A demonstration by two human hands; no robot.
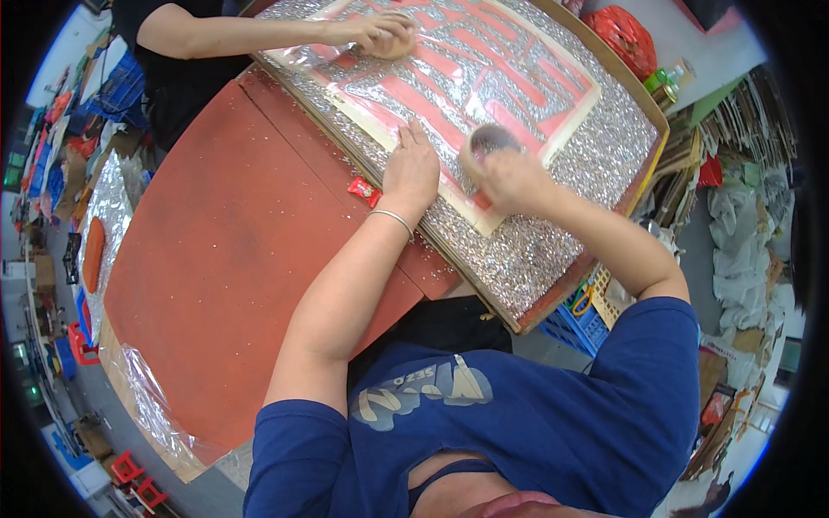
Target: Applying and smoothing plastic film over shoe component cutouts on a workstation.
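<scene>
A sheet with a cream border lies in a shallow wooden-edged tray full of silver glitter flakes. Pink-red strips cover the sheet, some under shiny clear film. My left hand rests at its near edge by the tray rim, fingers stretched out and holding nothing. In my right hand, a little blurred, is a beige roll of tape, tilted against the sheet's near right part. Below my left fingers, a small red wrapped packet sits beside the tray rim.
Across the tray, another person's hand presses a tan rounded thing on the sheet. A red-brown table stretches left, dotted with flakes. A blue crate stands below the tray's right corner. A red plastic bag lies beyond the far rim.
</scene>
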